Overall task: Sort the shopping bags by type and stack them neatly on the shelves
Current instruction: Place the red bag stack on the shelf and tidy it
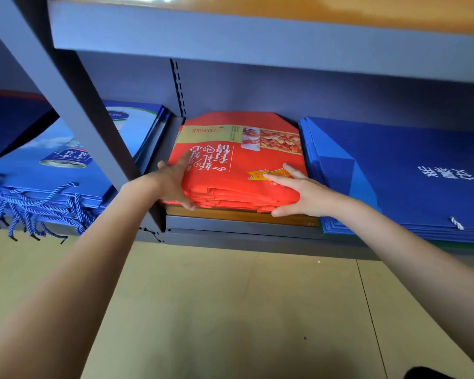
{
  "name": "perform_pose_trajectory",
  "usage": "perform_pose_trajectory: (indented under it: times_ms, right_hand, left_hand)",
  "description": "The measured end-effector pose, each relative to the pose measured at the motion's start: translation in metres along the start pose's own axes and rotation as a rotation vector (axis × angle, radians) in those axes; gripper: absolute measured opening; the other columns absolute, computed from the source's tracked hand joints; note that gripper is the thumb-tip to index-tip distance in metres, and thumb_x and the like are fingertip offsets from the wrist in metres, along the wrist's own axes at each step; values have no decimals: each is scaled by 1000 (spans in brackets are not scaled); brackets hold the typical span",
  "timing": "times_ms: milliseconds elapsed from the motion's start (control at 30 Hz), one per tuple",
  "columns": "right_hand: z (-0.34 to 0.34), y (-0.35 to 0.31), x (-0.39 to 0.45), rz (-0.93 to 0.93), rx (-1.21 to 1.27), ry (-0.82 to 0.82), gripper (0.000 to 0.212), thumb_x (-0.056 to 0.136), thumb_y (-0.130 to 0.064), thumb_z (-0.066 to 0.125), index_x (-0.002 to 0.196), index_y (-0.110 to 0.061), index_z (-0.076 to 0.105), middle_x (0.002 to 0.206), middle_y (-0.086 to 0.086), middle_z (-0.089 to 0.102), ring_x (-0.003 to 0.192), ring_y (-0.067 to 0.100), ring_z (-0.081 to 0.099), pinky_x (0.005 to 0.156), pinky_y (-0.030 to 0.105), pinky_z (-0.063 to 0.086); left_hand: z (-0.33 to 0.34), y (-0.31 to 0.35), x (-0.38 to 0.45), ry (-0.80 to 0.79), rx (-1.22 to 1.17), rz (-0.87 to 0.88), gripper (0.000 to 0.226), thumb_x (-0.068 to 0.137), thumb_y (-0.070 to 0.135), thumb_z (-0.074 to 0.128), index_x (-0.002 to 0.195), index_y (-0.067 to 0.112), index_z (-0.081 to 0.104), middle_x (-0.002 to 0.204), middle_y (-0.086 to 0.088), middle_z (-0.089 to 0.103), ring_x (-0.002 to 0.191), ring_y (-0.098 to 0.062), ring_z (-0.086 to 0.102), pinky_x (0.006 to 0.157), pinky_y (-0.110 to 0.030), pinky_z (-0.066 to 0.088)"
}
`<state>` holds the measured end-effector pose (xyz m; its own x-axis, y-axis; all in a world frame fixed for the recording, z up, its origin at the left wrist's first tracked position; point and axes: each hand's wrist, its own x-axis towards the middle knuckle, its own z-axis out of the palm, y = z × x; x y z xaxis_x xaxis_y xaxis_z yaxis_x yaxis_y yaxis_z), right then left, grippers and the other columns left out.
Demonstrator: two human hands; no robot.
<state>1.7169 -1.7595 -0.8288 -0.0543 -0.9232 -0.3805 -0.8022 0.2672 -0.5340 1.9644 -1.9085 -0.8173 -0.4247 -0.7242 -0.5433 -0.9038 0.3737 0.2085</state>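
My left hand and right hand press flat, fingers straight, on the red bag stack. I should push evenly, squaring its edges on the shelf.

A grey upright post hid part of the light-blue bag stack at the shelf's left end, whose left side ran off the frame. The dark-blue bag stack at the shelf's right end was cut off by the right edge. The left hand covered some white lettering on the red bag stack, and the small print on its gold band was unreadable.
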Motion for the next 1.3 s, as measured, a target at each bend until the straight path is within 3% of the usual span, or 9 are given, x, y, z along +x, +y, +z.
perform_pose_trajectory:
  times_ms: [133,267,367,433,500,600,800,1000,1300]
  right_hand:
    - [0,-4,1,75,54,156,89,74,-47,72,145,-44,17,158,2,-8,145,28,6,115,44,19]
    - [-8,-13,6,163,-47,45,103,69,-56,72,146,-45,5,156,5,-19,145,31,0,117,47,16]
    - [-26,-13,13,183,122,31,92,69,-63,66,146,-41,21,158,3,1,144,24,11,114,42,19]
    - [-35,-12,23,184,253,178,82,72,-64,62,143,-38,30,156,1,14,142,22,20,113,39,23]
    - [-39,-12,36,184,230,286,80,78,-57,62,146,-34,25,155,6,15,141,24,21,111,37,23]
    - [-30,-11,51,226,153,306,86,80,-53,63,149,-34,15,155,11,7,141,28,21,111,35,23]
    - [-14,-2,78,296,103,400,84,79,-63,57,148,-32,18,155,9,2,138,38,24,113,45,24]
    - [-19,-7,88,287,90,396,73,85,-67,44,145,-29,28,152,4,17,135,34,32,109,45,31]
    - [-27,-3,52,218,218,325,71,84,-57,56,144,-29,31,152,5,18,137,24,29,110,35,27]
  left_hand:
    - [3,8,0,-16,81,-47,129,67,38,81,144,35,-23,150,-22,6,131,-41,36,105,-48,36]
    - [3,11,3,-57,258,-92,131,64,53,78,143,33,-25,154,-20,5,139,-39,22,111,-60,14]
    - [-18,8,2,-224,31,-1,125,62,67,69,148,30,-13,158,-4,7,144,-27,13,115,-46,19]
    - [-24,10,9,-133,-216,38,118,56,77,60,149,28,8,153,-2,25,138,-28,29,112,-45,29]
    - [-19,15,27,153,-400,-52,111,61,81,54,146,17,24,145,-11,39,129,-33,42,105,-46,38]
    - [-8,29,50,454,-374,-182,71,89,53,50,140,10,27,137,-21,40,125,-40,41,103,-49,37]
    - [-9,31,75,448,-325,-225,73,88,59,46,139,9,29,136,-20,40,125,-39,41,98,-47,38]
    - [-12,24,78,455,-261,-204,84,85,66,45,146,13,22,142,-19,31,118,-36,50,76,-37,44]
    - [-21,21,68,382,-268,-80,81,89,60,40,151,18,7,155,-20,10,134,-42,32,103,-50,36]
